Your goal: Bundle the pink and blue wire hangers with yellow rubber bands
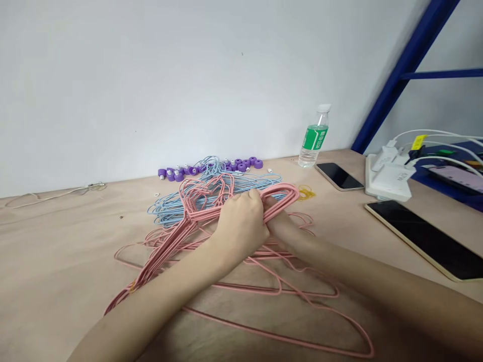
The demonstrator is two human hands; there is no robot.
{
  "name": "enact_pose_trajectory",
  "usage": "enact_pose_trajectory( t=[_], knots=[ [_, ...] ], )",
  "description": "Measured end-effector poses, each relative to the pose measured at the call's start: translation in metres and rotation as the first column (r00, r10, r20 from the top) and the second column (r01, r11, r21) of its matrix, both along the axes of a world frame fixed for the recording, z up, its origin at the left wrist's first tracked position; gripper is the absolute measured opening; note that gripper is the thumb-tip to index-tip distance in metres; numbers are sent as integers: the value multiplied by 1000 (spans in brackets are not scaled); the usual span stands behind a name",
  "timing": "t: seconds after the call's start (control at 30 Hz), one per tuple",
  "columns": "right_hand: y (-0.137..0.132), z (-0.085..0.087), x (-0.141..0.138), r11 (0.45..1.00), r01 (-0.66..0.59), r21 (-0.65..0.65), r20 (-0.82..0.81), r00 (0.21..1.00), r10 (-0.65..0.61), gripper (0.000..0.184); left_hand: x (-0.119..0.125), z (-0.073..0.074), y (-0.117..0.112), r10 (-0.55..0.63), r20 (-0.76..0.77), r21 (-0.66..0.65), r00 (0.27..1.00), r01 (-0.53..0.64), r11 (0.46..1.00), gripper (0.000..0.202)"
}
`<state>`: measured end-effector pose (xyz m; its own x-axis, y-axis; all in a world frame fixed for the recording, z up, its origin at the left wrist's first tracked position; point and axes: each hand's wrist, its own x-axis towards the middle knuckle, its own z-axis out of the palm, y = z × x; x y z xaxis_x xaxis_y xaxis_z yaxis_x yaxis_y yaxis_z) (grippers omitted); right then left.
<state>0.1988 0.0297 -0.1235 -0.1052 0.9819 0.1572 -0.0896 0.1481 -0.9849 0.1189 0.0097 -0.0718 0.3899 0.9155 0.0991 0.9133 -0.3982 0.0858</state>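
Observation:
A bundle of pink wire clothes hangers is raised above the table, hooks towards the back. My left hand is closed in a fist around its right arm. Just beside it, my right hand is at the same end of the bundle, behind the wires; its fingers are mostly hidden there. A yellow rubber band circles the bundle's left end. Loose pink hangers lie spread beneath my hands and forearms. Behind the bundle rests a pile of blue wire hangers.
Purple caps line the wall behind the blue pile. Yellow rubber bands lie right of the hangers. A water bottle, a dark phone, a larger phone and a power strip with chargers are at right. A thin cord lies left.

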Motion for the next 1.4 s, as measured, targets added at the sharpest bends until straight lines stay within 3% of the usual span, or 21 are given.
enact_pose_trajectory(
  t=[0.13, 0.23, 0.3, 0.4, 0.5, 0.6, 0.77, 0.83, 1.03, 1.17, 1.23, 1.33, 1.4],
  knots=[
    [-7, 5, 9, 987, -66, -146, -96, 994, 53, 6, 0, 1, 4, 19, -14, 24, 1000, -19, 1000, 31],
    [-14, 7, 23, 966, -137, -220, -235, 968, 84, 8, -1, 0, 4, 12, -21, 30, 1000, -11, 999, 28],
    [-17, 5, 37, 964, -196, -178, -263, 954, 145, 8, 0, -2, 3, 4, -26, 31, 1000, -3, 1000, 27],
    [-20, 1, 58, 962, -272, -35, -376, 895, 240, 28, 0, -4, 3, -4, -34, 28, 999, 5, 1000, 29],
    [-21, -2, 72, 982, -191, -1, -481, 861, 167, 31, 1, -4, 3, -6, -41, 26, 999, 7, 1000, 30],
    [-22, -3, 74, 989, -126, -81, -418, 905, 81, 11, 0, -5, 3, -2, -45, 30, 999, 3, 1000, 29],
    [-23, -7, 66, 970, -123, -209, -422, 906, 24, 18, -1, -7, 7, 24, -51, 54, 998, -21, 998, 29],
    [-24, -5, 62, 960, -171, -222, -424, 903, 63, 19, -2, -8, 7, 23, -55, 57, 998, -20, 998, 29],
    [-18, 19, 56, 951, -302, -63, -274, 922, 275, 25, 2, -11, 3, 3, -75, 53, 997, 1, 999, 26],
    [0, 26, 53, 933, -308, -187, -241, 935, 261, 27, 6, -19, -2, -19, -90, 43, 996, 23, 999, 28],
    [13, 25, 53, 879, -383, -285, -206, 920, 334, 22, 7, -23, -4, -29, -94, 37, 995, 33, 999, 30],
    [31, 22, 56, 698, -565, -439, -154, 813, 562, 16, 7, -28, -4, -36, -90, 32, 995, 39, 999, 33],
    [39, 22, 60, 592, -613, -523, -147, 749, 646, 14, 6, -29, -4, -35, -82, 33, 996, 38, 999, 37]
  ],
)
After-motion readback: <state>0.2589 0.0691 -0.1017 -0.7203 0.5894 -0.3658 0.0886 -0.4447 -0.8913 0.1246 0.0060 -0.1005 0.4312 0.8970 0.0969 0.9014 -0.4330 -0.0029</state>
